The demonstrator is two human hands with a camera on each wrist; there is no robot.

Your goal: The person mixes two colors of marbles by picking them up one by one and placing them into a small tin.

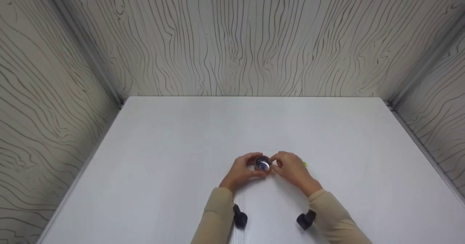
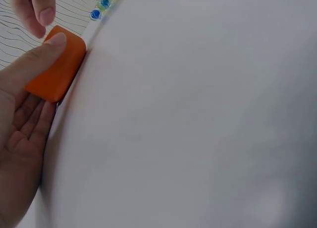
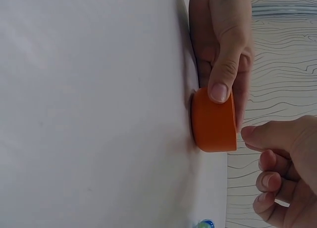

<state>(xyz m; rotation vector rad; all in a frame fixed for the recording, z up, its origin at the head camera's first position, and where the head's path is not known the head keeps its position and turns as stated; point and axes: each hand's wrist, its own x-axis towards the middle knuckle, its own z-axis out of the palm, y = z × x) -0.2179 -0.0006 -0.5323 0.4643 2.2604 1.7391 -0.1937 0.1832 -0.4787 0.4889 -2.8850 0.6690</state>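
A small orange cup [image 3: 215, 124] with a shiny inside stands on the white table. Something blue [image 1: 263, 166] shows inside it in the head view. My left hand [image 1: 241, 169] holds the cup, thumb on the near side and fingers around the far side. Close to the rim on the right is my right hand [image 1: 290, 166], its thumb and index fingertips near the cup's edge and the other fingers bent. Nothing shows between those fingertips. Blue and green glass marbles [image 2: 105, 2] lie beyond the cup in the left wrist view.
In the head view a yellow-green bit [image 1: 304, 164] peeks out behind the right hand. The white table [image 1: 163, 138] is bordered by wood-grain patterned walls [image 1: 232, 40] at the back and sides. Each forearm wears a black wrist camera [image 1: 240, 218].
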